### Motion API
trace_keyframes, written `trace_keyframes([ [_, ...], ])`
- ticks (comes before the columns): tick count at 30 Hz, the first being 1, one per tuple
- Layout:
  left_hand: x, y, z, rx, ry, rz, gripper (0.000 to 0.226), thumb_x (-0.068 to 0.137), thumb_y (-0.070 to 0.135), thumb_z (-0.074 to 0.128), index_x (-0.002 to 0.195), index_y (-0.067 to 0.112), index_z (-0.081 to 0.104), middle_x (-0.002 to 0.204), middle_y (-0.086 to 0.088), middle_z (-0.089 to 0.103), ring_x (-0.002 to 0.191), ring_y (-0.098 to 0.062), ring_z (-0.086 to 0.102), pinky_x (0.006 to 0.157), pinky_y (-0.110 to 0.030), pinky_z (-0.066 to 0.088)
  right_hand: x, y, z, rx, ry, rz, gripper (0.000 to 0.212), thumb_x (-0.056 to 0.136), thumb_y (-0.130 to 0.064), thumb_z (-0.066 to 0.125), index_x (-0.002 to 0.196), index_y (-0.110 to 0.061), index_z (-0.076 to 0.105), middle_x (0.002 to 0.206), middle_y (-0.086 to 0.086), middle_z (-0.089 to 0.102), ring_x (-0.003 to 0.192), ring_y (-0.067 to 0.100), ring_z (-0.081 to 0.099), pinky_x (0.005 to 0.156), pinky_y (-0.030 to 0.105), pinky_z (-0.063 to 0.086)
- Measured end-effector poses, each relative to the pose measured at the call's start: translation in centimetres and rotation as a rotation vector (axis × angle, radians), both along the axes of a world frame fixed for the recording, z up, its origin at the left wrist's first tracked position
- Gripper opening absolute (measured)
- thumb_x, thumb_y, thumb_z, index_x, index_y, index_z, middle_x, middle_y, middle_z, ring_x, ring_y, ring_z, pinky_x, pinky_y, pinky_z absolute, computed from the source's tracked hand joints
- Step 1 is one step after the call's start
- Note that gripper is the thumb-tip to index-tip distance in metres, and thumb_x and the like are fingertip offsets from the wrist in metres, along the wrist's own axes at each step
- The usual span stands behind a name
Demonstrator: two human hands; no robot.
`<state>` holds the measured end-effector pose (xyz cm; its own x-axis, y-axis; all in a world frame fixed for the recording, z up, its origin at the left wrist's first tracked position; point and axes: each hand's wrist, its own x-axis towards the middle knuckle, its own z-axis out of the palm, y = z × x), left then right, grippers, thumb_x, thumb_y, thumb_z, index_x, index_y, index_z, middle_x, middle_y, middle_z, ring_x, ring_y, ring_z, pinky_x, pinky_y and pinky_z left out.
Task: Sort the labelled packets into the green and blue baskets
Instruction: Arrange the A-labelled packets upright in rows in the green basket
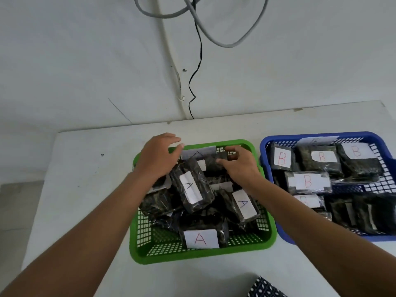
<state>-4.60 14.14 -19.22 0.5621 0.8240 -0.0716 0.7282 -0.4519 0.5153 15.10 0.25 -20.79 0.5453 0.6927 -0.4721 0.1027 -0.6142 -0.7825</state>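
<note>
Hands apart over green plastic mesh basket (264, 241): right hand (240, 166) pinches a black wrapped packet (216, 160) at its far end; left hand (157, 156) open beside. Placing step; next, release. Blue basket (265, 144) holds B packets.
</note>
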Motion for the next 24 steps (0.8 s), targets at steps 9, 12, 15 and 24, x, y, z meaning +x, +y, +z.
trace_keyframes([
  [9,-1.6,3.8,-2.5,-0.209,-0.013,-0.096,0.026,0.090,0.050,0.066,0.106,0.033,0.077,0.108,0.013,0.075,0.083,0.012,0.059,0.074,-0.011,0.042,3.1,-1.9,3.6,0.035,0.349,0.456,0.035,0.087,-0.010,0.076,0.117,-0.028,0.073,0.098,0.001,0.077,0.085,0.014,0.073,0.071,0.024,0.057],
  [12,-1.6,3.9,-2.8,-0.202,-0.028,-0.095,0.025,0.088,0.050,0.068,0.103,0.033,0.078,0.103,0.015,0.076,0.077,0.019,0.055,0.069,-0.010,0.040,2.4,-1.3,3.2,-0.043,0.360,0.560,0.037,0.088,-0.010,0.075,0.124,-0.021,0.070,0.101,0.008,0.076,0.091,0.030,0.072,0.076,0.031,0.060],
  [15,-1.7,3.9,-2.9,-0.202,-0.052,-0.080,0.025,0.088,0.052,0.068,0.102,0.035,0.078,0.102,0.017,0.075,0.081,0.014,0.058,0.072,-0.015,0.045,1.6,-1.0,2.7,-0.131,0.134,0.636,0.039,0.087,-0.013,0.077,0.124,-0.022,0.071,0.091,0.000,0.076,0.073,0.009,0.070,0.063,0.017,0.053],
  [24,-1.6,3.5,-2.7,-0.189,-0.040,-0.046,0.028,0.089,0.054,0.065,0.102,0.033,0.078,0.104,0.013,0.076,0.093,-0.007,0.066,0.084,-0.030,0.052,-1.1,2.1,1.2,-0.201,-0.544,0.408,0.041,0.084,-0.063,0.065,0.076,-0.024,0.073,0.059,-0.009,0.064,0.047,0.004,0.055,0.052,0.024,0.049],
])
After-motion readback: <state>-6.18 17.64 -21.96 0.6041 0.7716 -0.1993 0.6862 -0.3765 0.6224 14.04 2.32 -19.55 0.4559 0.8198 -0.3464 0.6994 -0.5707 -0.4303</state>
